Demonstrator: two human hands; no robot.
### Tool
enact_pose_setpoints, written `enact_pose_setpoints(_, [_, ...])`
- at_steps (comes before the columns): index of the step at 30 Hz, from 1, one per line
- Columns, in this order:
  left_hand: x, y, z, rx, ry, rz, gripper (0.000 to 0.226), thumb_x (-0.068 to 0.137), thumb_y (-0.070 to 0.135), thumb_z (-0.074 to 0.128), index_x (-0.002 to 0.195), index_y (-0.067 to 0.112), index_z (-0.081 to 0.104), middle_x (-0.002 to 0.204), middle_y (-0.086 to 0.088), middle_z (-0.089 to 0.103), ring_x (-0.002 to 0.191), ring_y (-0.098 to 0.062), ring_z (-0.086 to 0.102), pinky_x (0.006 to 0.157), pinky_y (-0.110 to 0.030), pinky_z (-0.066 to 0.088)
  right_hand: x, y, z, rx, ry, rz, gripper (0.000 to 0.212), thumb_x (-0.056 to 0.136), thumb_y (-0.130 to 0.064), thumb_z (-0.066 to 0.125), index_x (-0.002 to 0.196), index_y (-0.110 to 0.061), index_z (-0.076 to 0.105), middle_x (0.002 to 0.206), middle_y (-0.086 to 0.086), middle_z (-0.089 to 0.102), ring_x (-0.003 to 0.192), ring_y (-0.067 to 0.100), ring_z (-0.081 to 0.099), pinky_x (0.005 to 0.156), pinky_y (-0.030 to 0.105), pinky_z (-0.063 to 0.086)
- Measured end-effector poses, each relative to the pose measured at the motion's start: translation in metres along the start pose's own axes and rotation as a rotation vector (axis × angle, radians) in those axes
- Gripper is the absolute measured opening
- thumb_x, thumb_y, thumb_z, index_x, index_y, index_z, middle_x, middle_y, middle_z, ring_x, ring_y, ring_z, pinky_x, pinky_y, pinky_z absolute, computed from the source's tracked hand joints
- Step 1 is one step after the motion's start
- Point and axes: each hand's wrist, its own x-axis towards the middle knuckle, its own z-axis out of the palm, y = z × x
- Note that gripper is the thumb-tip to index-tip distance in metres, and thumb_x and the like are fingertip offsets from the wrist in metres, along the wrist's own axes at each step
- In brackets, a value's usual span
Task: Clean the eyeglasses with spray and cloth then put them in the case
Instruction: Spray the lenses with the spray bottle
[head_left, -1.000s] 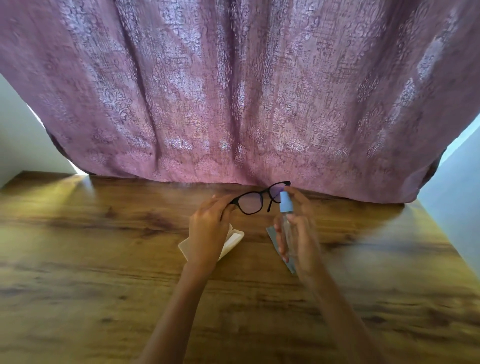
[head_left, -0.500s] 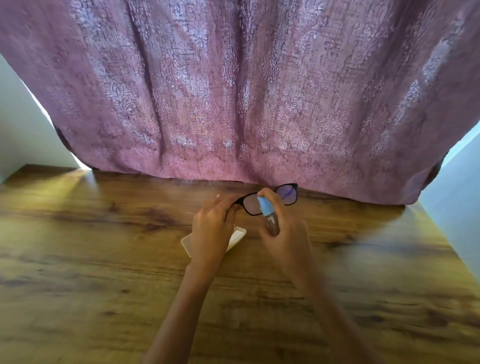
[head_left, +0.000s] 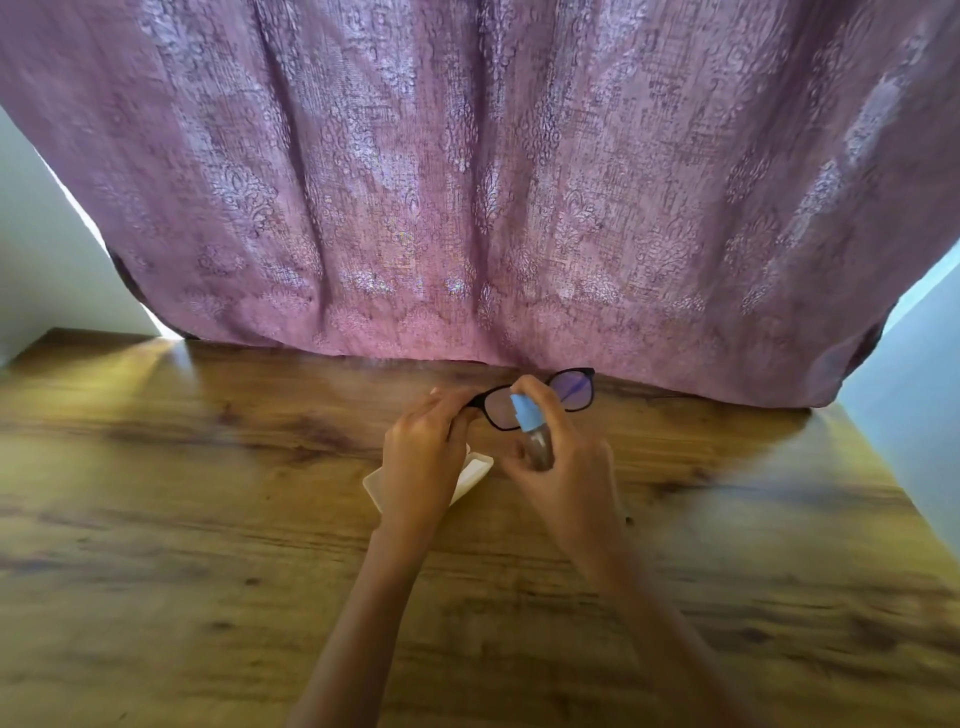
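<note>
Above a wooden worktop (head_left: 208, 519), the left hand (head_left: 423, 457) pinches the black-framed eyeglasses (head_left: 540, 397) by their left end, fingers clamped on the frame, holding them lifted in front of a mauve curtain (head_left: 467, 182). The right hand (head_left: 563, 467) grips a small spray bottle (head_left: 532, 434) with a blue top, forefinger on the nozzle, just before the lenses. A white case (head_left: 470, 475) lies beneath the left hand.

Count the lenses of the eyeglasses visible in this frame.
2. One lens sits next to the left hand, partly behind the spray bottle held in the right hand. The other lens is to the right, near the curtain.
</note>
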Motion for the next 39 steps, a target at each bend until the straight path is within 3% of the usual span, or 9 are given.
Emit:
enact_pose_setpoints(4, [0.0,0.0,0.0,0.014,-0.009,-0.014,0.022,0.077,-0.005,0.07,0.094,0.007,0.075,0.074,-0.007,0.074,0.06,-0.024,0.067,0.052,-0.023,0.042,-0.001,-0.002,0.0,0.063,0.06,0.019,0.053,0.071,-0.009,0.073,0.12,-0.021,0.058,0.048,-0.018,0.03,0.047,0.001,0.044,0.051,0.004,0.035])
enact_pose_setpoints(7, [0.0,-0.003,0.001,0.004,-0.003,-0.052,0.022,0.078,-0.005,0.069,0.095,0.008,0.075,0.077,-0.009,0.074,0.064,-0.028,0.068,0.055,-0.022,0.034,0.004,0.001,-0.011,0.112,0.057,0.045,0.051,0.074,-0.025,0.068,0.123,-0.022,0.054,0.047,-0.016,0.036,0.043,0.005,0.044,0.047,0.006,0.033])
enact_pose_setpoints(12, [-0.001,-0.005,0.002,0.0,0.014,-0.031,0.026,0.075,-0.009,0.07,0.094,0.009,0.075,0.077,-0.006,0.074,0.062,-0.022,0.066,0.056,-0.013,0.031,0.012,0.018,-0.033,0.082,0.092,0.087,0.051,0.081,-0.016,0.072,0.126,-0.024,0.05,0.057,-0.001,0.053,0.046,0.017,0.05,0.041,0.015,0.038])
enact_pose_setpoints(14, [-0.002,-0.007,0.002,-0.012,0.021,-0.033,0.026,0.075,-0.008,0.07,0.094,0.009,0.075,0.077,-0.006,0.074,0.063,-0.017,0.064,0.056,-0.014,0.033,0.014,0.023,-0.039,0.056,0.074,0.079,0.051,0.081,-0.018,0.073,0.125,-0.028,0.049,0.06,0.006,0.056,0.047,0.017,0.052,0.042,0.021,0.042])
enact_pose_setpoints(18, [-0.003,-0.008,0.003,-0.014,0.028,-0.008,0.022,0.075,-0.008,0.071,0.091,0.006,0.075,0.073,-0.005,0.073,0.063,-0.023,0.068,0.057,-0.018,0.037,0.015,0.031,-0.04,-0.062,-0.003,0.05,0.051,0.078,-0.013,0.074,0.125,-0.02,0.054,0.056,-0.008,0.05,0.042,0.007,0.044,0.041,0.014,0.038])
enact_pose_setpoints(25, [-0.003,-0.01,0.0,-0.023,0.021,-0.016,0.023,0.077,-0.008,0.067,0.094,0.005,0.075,0.076,-0.01,0.073,0.059,-0.023,0.066,0.052,-0.031,0.052,0.012,0.028,-0.035,-0.026,0.081,0.095,0.055,0.074,-0.011,0.074,0.123,-0.026,0.054,0.051,-0.008,0.046,0.044,0.01,0.044,0.045,0.017,0.042])
enact_pose_setpoints(29, [-0.003,-0.01,0.0,-0.022,0.021,-0.012,0.022,0.077,-0.008,0.068,0.093,0.006,0.075,0.075,-0.009,0.073,0.056,-0.022,0.065,0.05,-0.03,0.049,0.014,0.033,-0.037,-0.013,0.047,0.084,0.054,0.077,-0.02,0.075,0.124,-0.029,0.049,0.057,-0.001,0.055,0.046,0.014,0.052,0.043,0.021,0.044])
enact_pose_setpoints(35, [-0.004,-0.012,0.001,-0.012,0.018,0.004,0.023,0.076,-0.007,0.07,0.093,0.007,0.075,0.074,-0.008,0.073,0.053,-0.021,0.064,0.048,-0.033,0.05,0.008,0.038,-0.031,-0.003,0.109,0.074,0.054,0.074,-0.004,0.075,0.122,-0.019,0.056,0.051,0.002,0.048,0.049,0.015,0.045,0.049,0.011,0.039])
enact_pose_setpoints(39, [-0.005,-0.013,0.003,-0.024,0.009,-0.02,0.023,0.076,-0.006,0.069,0.093,0.008,0.075,0.073,-0.008,0.072,0.053,-0.022,0.063,0.048,-0.033,0.053,0.005,0.052,-0.03,0.085,0.151,0.155,0.047,0.08,-0.017,0.069,0.12,-0.03,0.049,0.06,-0.001,0.055,0.051,0.014,0.053,0.041,0.012,0.039])
